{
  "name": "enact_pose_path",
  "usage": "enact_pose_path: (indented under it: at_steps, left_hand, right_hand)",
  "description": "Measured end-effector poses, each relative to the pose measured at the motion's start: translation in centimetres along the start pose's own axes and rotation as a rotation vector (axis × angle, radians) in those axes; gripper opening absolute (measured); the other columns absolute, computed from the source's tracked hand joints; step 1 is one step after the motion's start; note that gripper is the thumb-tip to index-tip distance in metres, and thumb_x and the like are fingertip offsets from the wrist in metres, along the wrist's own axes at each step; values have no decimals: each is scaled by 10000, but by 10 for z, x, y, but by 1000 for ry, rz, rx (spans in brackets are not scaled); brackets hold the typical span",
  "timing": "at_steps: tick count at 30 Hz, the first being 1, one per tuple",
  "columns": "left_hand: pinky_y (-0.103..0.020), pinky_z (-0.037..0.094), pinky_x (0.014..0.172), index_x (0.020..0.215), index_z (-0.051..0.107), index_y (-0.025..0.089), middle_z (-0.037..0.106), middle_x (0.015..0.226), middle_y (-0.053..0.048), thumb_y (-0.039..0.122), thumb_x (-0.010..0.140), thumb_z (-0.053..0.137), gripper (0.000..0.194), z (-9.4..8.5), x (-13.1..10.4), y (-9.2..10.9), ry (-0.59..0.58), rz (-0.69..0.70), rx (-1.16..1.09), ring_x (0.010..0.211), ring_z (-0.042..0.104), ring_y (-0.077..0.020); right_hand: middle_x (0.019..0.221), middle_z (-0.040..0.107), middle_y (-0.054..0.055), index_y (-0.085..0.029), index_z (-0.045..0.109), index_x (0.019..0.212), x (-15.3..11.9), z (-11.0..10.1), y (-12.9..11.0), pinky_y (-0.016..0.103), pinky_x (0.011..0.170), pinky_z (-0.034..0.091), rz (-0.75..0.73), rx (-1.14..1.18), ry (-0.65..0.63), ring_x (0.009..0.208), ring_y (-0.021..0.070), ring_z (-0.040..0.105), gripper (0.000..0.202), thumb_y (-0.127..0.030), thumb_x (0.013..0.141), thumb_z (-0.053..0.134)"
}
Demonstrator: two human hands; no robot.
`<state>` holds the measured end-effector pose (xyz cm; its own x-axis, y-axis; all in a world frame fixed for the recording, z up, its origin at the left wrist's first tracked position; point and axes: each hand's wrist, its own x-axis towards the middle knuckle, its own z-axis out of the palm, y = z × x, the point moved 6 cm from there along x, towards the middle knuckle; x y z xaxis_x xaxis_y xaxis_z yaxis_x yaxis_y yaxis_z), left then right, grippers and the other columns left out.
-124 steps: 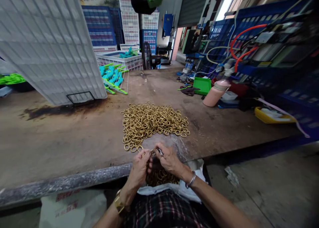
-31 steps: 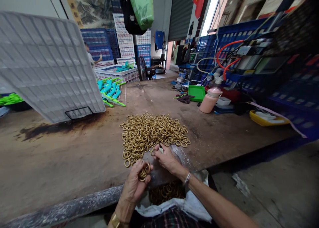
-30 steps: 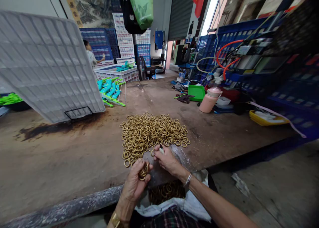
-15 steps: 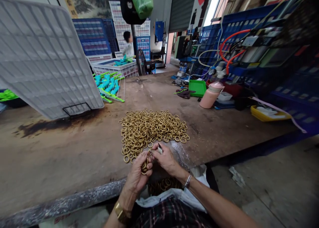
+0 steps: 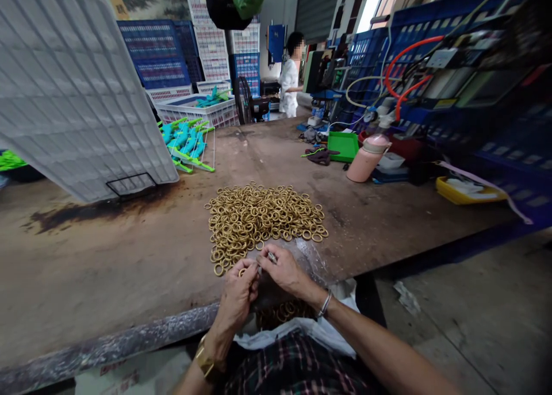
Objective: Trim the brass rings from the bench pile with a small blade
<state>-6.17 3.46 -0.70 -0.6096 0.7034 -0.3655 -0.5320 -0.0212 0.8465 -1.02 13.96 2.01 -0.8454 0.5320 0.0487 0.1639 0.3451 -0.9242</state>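
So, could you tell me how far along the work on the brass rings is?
Done: some rings already lie in the bag at the lap. In hand: the left hand and right hand pinch a ring together. Left: a large pile of rings on the table.

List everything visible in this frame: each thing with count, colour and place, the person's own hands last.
rings: too many to count, brass, heaped mid-table
table: one, brown, stained
bag: one, clear plastic, at near table edge, more rings inside
grid panel: one, white, leaning at left
toys: several, teal and green, behind the heap
bottle: one, pink, right
tray: one, green, beside bottle
yellow tray: one, far right
crates: many, blue and white, stacked behind
co-worker: one, white top, background
left hand: holds rings
right hand: pinches a small item, unclear
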Motion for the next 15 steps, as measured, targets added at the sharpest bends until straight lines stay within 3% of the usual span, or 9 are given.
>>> enact_pose_path:
  at_steps: [9, 15]
  left_hand:
    - [-126, 182, 343, 831, 537, 150, 484, 581, 56, 416, 625, 694, 371, 7, -6, 1, -37, -50, -8, 392, 344, -12]
    - [-125, 186, 344, 776, 533, 145, 445, 565, 61, 434, 655, 668, 341, 11, -8, -2, -73, -38, 36, 395, 339, -13]
  right_hand:
    - [552, 501, -52, -177, 467, 668, -4, 10, 15, 187, 487, 320, 193, 329, -15, 494, 70, 408, 193, -349, 756, 477]
    - [497, 436, -75, -181, 466, 683, -8, 11, 19, 185, 461, 296, 239, 353, -25, 457, 65, 373, 203, -367, 763, 480]
